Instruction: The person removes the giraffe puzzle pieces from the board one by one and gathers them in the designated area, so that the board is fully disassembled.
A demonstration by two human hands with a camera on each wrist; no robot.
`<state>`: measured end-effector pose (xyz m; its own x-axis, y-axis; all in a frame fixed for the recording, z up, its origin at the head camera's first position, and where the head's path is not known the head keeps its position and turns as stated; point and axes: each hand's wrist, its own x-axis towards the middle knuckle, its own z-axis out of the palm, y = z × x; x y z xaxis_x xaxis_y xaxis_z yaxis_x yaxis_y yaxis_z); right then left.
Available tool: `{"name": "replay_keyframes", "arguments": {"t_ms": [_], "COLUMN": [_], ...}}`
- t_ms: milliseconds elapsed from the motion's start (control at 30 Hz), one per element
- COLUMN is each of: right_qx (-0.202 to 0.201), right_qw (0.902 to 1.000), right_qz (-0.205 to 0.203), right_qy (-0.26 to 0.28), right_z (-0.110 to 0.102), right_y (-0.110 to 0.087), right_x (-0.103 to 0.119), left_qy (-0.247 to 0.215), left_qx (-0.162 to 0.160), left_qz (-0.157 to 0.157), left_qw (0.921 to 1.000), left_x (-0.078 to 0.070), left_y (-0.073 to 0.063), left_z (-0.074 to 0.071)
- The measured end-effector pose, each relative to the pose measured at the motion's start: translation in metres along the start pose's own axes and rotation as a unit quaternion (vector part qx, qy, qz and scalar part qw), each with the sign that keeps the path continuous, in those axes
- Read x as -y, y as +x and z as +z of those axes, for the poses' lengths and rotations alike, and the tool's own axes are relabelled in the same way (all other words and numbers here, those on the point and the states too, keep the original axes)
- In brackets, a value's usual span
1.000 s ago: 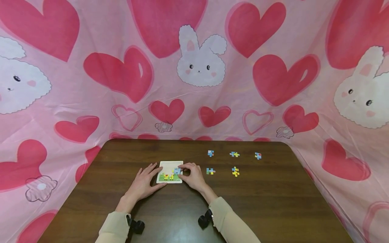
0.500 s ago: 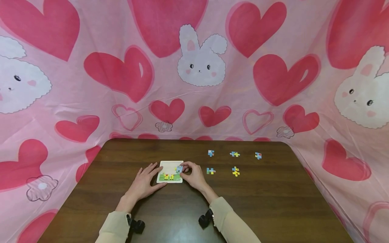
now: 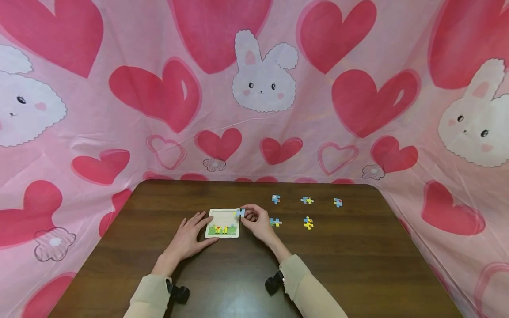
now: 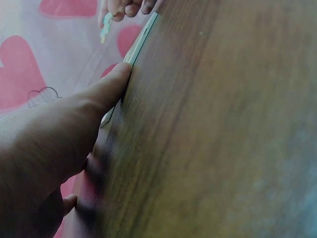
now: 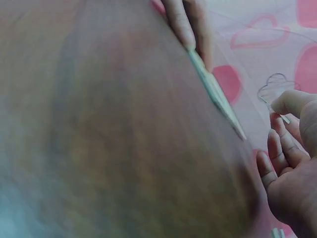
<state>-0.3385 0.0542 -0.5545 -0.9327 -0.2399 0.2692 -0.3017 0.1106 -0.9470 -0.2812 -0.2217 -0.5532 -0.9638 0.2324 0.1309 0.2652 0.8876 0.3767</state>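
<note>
A square white puzzle tray (image 3: 221,217) lies on the brown table. Its lower part is filled with a green strip bearing yellow and red figures (image 3: 221,229), while pale board shows above. My left hand (image 3: 186,238) rests at the tray's left side, fingers spread, with the thumb (image 4: 119,74) touching the near edge. Between thumb and fingers my right hand (image 3: 259,224) pinches a light blue puzzle piece (image 3: 240,213), raised over the tray's upper right corner. In the left wrist view the puzzle piece (image 4: 106,25) appears above the tray, clear of it.
To the right of the tray lie several loose puzzle pieces in two rows, among them a blue and red piece (image 3: 337,202) and a yellow one (image 3: 308,223). One blue-green piece (image 3: 276,222) lies close beside my right hand. A pink heart-patterned cloth (image 3: 254,168) hangs behind the table.
My right hand has lifted the blue puzzle piece off the tray's right side and moved it up and to the right. My left hand has stayed at the tray.
</note>
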Motion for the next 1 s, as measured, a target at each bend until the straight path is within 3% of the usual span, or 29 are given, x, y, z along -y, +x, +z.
{"name": "replay_keyframes", "arguments": {"t_ms": [200,367,700,1000], "right_qx": [-0.021,-0.024,-0.005,0.016], "right_qw": [0.9973,0.9954,0.9938,0.9942], "right_qz": [0.021,0.027,0.065,0.054], "right_qy": [0.068,0.088,0.090,0.091], "right_z": [-0.010,-0.019,-0.045,-0.076], "right_y": [0.003,0.003,0.000,-0.010], "right_x": [0.009,0.018,0.024,0.024], "left_qy": [0.001,-0.001,-0.005,-0.008], "left_qx": [0.003,0.002,0.003,0.005], "left_qz": [0.000,0.001,0.001,-0.002], "left_qw": [1.0000,1.0000,1.0000,1.0000], "left_x": [0.000,0.000,0.000,-0.001], "left_y": [0.000,0.000,0.000,-0.001], "left_z": [-0.001,-0.001,-0.002,-0.002]}}
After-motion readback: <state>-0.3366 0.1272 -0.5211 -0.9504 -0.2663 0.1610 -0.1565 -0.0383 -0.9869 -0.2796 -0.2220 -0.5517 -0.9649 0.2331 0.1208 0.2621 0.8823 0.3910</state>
